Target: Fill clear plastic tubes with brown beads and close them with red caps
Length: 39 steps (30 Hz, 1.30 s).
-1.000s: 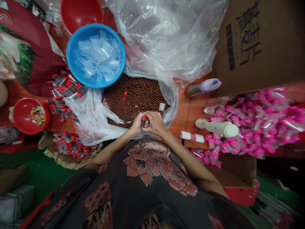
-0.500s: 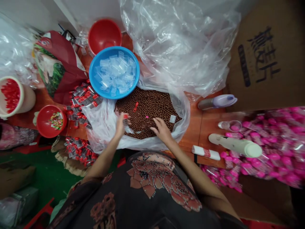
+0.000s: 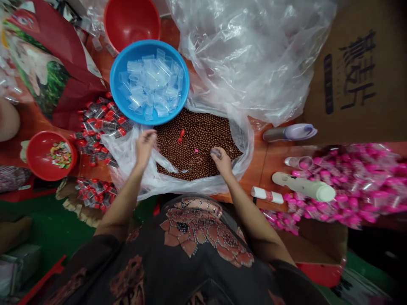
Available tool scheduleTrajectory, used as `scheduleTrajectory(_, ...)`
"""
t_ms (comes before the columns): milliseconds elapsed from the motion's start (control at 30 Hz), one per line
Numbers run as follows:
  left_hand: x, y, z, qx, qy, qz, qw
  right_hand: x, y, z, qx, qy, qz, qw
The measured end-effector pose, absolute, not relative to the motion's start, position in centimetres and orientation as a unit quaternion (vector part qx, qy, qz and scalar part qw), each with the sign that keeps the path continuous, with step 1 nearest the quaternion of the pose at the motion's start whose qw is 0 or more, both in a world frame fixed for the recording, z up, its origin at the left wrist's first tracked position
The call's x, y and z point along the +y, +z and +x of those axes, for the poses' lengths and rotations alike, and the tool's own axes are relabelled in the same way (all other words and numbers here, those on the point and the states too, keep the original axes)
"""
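My right hand (image 3: 224, 162) is closed around a small clear plastic tube (image 3: 216, 152) at the right side of a heap of brown balls (image 3: 203, 127). The balls lie in an opened clear plastic bag (image 3: 149, 180). My left hand (image 3: 144, 148) is over the bag's left edge, just below the blue basin (image 3: 115, 95) of clear tubes. Its fingers look loosely apart, and I see nothing in them. A red cap-like piece (image 3: 181, 135) and a tiny pink bit (image 3: 196, 150) lie on the balls. Filled red-capped tubes (image 3: 103, 123) are piled left of my left hand.
Behind the blue basin stands a red bowl (image 3: 132, 21). Another red bowl (image 3: 34, 156), with colourful wrapped bits, is at the left. To the right are a lilac-topped bottle (image 3: 289, 132), a pale green flask (image 3: 302, 185), pink-capped containers (image 3: 356, 182) and a cardboard box (image 3: 343, 123).
My hands have parted from around a red-capped tube, which is no longer seen in my left hand. My left hand moved left and up; my right hand picked up the clear tube from the balls.
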<state>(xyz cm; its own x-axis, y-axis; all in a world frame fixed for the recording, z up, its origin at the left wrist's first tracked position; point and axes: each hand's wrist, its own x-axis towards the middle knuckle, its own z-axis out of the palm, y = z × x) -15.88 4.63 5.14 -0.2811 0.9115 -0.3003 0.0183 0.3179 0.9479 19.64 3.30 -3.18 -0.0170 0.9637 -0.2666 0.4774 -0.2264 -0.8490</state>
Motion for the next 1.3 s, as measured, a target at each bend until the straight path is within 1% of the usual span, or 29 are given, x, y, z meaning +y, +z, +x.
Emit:
scheduleTrajectory(67,2.9,3.5,-9.9,0.64,0.427,0.334,0.545,2.6,-3.0,17.2,-0.499,0.513,-0.627,0.309)
scheduleTrajectory(133,1.2,2.2,-5.5,0.618,0.385,0.29,0.621,1.8,-2.8,14.9,-0.456,0.576,-0.598,0.32)
scheduleTrajectory(200,-0.3,1.4,-3.2,0.597,0.352,0.218,0.687,0.9,-2.8,13.1,-0.422,0.623,-0.573,0.324)
scheduleTrajectory(267,-1.3,0.8,-2.8,0.592,0.342,0.161,0.711,0.2,-2.8,11.9,-0.423,0.639,-0.56,0.315)
scheduleTrajectory(333,-1.8,0.3,-3.5,0.611,0.344,0.132,0.701,-0.2,-2.7,11.2,-0.49,0.62,-0.544,0.281)
scheduleTrajectory(433,-1.8,-0.3,-5.5,0.653,0.355,0.13,0.656,0.7,-2.5,10.6,-0.63,0.548,-0.503,0.223)
scheduleTrajectory(567,-0.7,-0.9,-8.1,0.697,0.335,0.216,0.596,4.7,-2.4,8.5,-0.741,0.422,-0.486,0.192)
scheduleTrajectory(700,0.4,-1.9,-9.6,0.696,0.29,0.297,0.586,9.4,-2.8,5.7,-0.826,0.342,-0.441,0.074)
scheduleTrajectory(767,1.0,-2.4,-9.8,0.691,0.275,0.344,0.572,11.0,-2.8,5.3,-0.829,0.34,-0.441,0.05)
scheduleTrajectory(800,1.3,-2.7,-9.8,0.691,0.267,0.37,0.56,11.5,-2.7,5.6,-0.821,0.346,-0.45,0.067)
scheduleTrajectory(833,1.7,-2.9,-9.8,0.691,0.261,0.393,0.548,11.8,-2.5,6.2,-0.803,0.354,-0.468,0.105)
scheduleTrajectory(900,2.6,-3.3,-9.4,0.689,0.256,0.43,0.524,11.6,-1.9,8.3,-0.734,0.372,-0.525,0.218)
scheduleTrajectory(967,3.8,-3.5,-8.7,0.686,0.253,0.46,0.504,10.5,-1.2,11.4,-0.622,0.396,-0.59,0.329)
scheduleTrajectory(1033,5.2,-3.6,-7.7,0.676,0.235,0.494,0.493,8.6,-0.6,14.7,-0.499,0.438,-0.635,0.395)
scheduleTrajectory(1100,6.6,-3.8,-6.5,0.662,0.21,0.528,0.489,6.2,-0.2,17.7,-0.396,0.48,-0.652,0.433)
scheduleTrajectory(1167,7.9,-4.1,-5.1,0.646,0.196,0.552,0.49,3.7,-0.1,20.1,-0.334,0.499,-0.657,0.455)
scheduleTrajectory(1233,9.0,-4.4,-3.6,0.633,0.193,0.562,0.496,1.4,-0.1,21.6,-0.304,0.501,-0.667,0.46)
scheduleTrajectory(1300,9.9,-4.6,-2.1,0.627,0.199,0.557,0.508,-0.5,-0.2,22.5,-0.3,0.497,-0.682,0.445)
